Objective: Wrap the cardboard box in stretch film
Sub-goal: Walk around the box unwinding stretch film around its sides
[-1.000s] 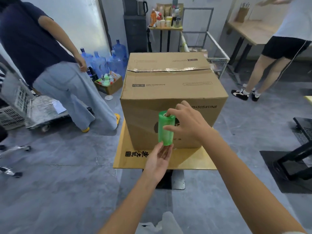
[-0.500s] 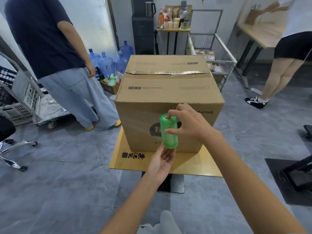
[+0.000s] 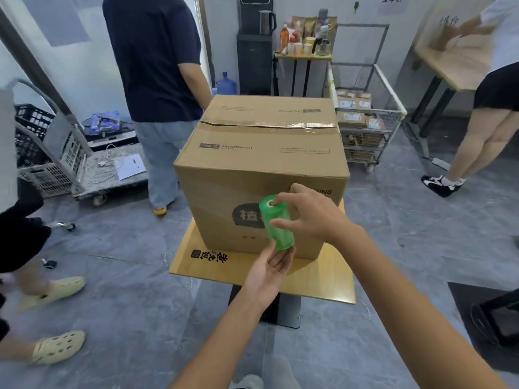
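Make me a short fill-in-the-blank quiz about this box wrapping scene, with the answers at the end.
1. The stretch film roll is ___ in colour.
2. The right hand grips the roll at its ___ end.
3. The left hand supports the roll from ___.
4. The print on top of the cardboard box reads AIR ___.
Answers: green; top; below; CUSHION

**Roll tilts, bystanders move**

The roll (image 3: 276, 223), upright a second ago, now leans with its top to the left. The person in the dark shirt (image 3: 157, 66) has turned away and stepped up behind the box (image 3: 261, 153). Feet in pale clogs (image 3: 56, 346) have come in at the left.
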